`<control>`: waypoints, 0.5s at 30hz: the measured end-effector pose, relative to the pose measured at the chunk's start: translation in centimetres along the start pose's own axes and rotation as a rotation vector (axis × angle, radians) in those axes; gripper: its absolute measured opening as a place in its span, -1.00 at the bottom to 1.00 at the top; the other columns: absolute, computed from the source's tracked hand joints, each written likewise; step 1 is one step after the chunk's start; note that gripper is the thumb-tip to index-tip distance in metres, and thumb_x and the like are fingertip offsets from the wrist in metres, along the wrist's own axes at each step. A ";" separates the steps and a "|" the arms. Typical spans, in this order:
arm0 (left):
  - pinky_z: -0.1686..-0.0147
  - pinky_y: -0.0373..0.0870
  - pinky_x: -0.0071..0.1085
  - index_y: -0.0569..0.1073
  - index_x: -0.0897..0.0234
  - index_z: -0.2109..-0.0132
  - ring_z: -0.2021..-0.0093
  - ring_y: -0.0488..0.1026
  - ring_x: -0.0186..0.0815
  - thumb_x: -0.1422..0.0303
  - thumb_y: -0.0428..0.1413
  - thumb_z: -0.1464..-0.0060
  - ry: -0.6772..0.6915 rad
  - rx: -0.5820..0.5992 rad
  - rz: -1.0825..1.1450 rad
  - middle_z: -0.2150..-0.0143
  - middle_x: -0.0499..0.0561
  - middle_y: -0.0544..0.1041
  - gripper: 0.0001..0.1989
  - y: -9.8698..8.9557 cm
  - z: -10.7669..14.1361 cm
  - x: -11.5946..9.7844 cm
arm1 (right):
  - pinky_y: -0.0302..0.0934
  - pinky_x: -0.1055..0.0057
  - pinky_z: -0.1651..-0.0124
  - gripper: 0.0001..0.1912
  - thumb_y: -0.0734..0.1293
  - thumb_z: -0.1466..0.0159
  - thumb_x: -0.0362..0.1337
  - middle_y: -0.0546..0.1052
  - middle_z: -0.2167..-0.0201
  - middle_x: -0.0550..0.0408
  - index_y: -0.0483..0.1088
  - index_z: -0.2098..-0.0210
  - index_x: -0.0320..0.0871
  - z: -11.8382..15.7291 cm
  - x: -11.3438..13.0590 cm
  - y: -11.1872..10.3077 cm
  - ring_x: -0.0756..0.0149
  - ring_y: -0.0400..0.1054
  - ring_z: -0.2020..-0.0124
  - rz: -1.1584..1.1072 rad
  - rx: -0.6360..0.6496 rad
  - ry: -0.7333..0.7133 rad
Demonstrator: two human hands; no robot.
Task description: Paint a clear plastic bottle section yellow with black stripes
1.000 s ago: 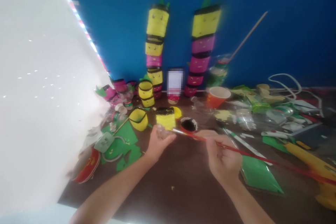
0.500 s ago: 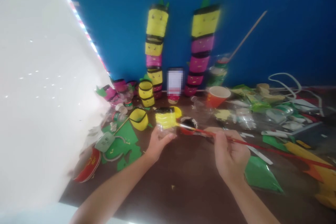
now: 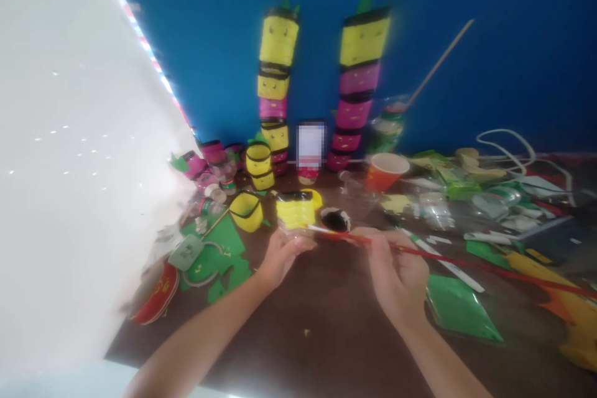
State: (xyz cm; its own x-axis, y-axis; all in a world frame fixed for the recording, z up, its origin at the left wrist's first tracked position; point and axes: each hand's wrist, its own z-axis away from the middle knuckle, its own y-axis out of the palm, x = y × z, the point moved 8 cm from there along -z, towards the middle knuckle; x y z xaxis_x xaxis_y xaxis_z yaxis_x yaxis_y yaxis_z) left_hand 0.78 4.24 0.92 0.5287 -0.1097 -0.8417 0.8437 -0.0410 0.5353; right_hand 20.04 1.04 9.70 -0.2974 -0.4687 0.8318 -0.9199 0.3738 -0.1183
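My left hand (image 3: 285, 256) is closed round the clear lower part of a cut plastic bottle piece (image 3: 295, 211), painted yellow with a black rim. In my right hand (image 3: 396, 267) is a long red-handled paintbrush (image 3: 342, 236), its pale tip touching the lower edge of the yellow paint. Just behind the bottle piece shows a round yellow thing (image 3: 318, 199), partly hidden. A small container with dark contents (image 3: 336, 220) stands beneath and behind the brush. To the left sits a yellow cup with a black rim (image 3: 247, 212).
Two tall stacks of yellow and magenta painted pieces (image 3: 278, 40) (image 3: 357, 81) rise against the blue wall. An orange paper cup (image 3: 385, 175) stands behind my right hand. Green sheets (image 3: 236, 273) and a red bowl (image 3: 161, 292) lie left; a green packet (image 3: 461, 308) and clutter lie right.
My right hand has shifted left, bringing the brush tip lower on the yellow bottle piece. More of the green packet now shows beside my right wrist. My left hand has barely moved.
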 end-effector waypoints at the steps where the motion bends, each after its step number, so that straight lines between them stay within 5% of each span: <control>1: 0.15 0.44 -0.20 0.54 0.31 0.28 0.33 0.51 -0.23 0.12 0.36 0.27 -0.010 0.022 -0.001 0.35 0.06 0.57 -0.58 0.1 0.0 0.1 | 0.40 0.34 0.28 -0.74 0.24 -0.32 -0.11 0.59 0.41 0.06 0.44 0.38 -0.10 0.0 -0.1 0.0 0.27 0.50 0.36 0.018 0.002 0.007; 6: 0.17 0.42 -0.26 0.56 0.31 0.26 0.29 0.52 -0.22 0.13 0.33 0.22 -0.046 0.078 0.073 0.28 0.11 0.59 -0.60 0.2 0.2 0.3 | 0.38 0.26 0.24 -0.65 0.25 -0.30 -0.01 0.57 0.42 -0.01 0.44 0.37 -0.17 -0.1 -1.5 -0.6 0.23 0.49 0.36 -0.036 -0.074 0.067; 11: 0.15 0.40 -0.24 0.54 0.38 0.23 0.29 0.52 -0.19 0.15 0.30 0.19 -0.075 0.141 0.099 0.27 0.15 0.59 -0.58 0.7 0.3 0.4 | 0.38 0.28 0.23 -0.67 0.25 -0.29 -0.01 0.57 0.40 0.02 0.45 0.37 -0.13 0.3 -1.4 0.1 0.24 0.48 0.35 -0.024 -0.009 0.090; 15: 0.14 0.38 -0.25 0.53 0.37 0.19 0.28 0.53 -0.19 0.19 0.27 0.15 -0.105 0.169 0.159 0.26 0.14 0.60 -0.61 0.7 0.5 0.7 | 0.36 0.28 0.23 -0.72 0.28 -0.28 -0.05 0.56 0.42 0.06 0.46 0.37 -0.12 0.1 -1.7 -1.2 0.26 0.46 0.37 -0.020 -0.131 0.096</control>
State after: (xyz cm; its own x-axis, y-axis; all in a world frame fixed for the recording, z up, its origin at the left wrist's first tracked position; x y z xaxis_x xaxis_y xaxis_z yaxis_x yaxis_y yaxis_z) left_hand 1.72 3.65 0.74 0.6334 -0.2297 -0.7390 0.7186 -0.1797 0.6718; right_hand 21.68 1.33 8.35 -0.2477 -0.4009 0.8820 -0.8822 0.4696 -0.0343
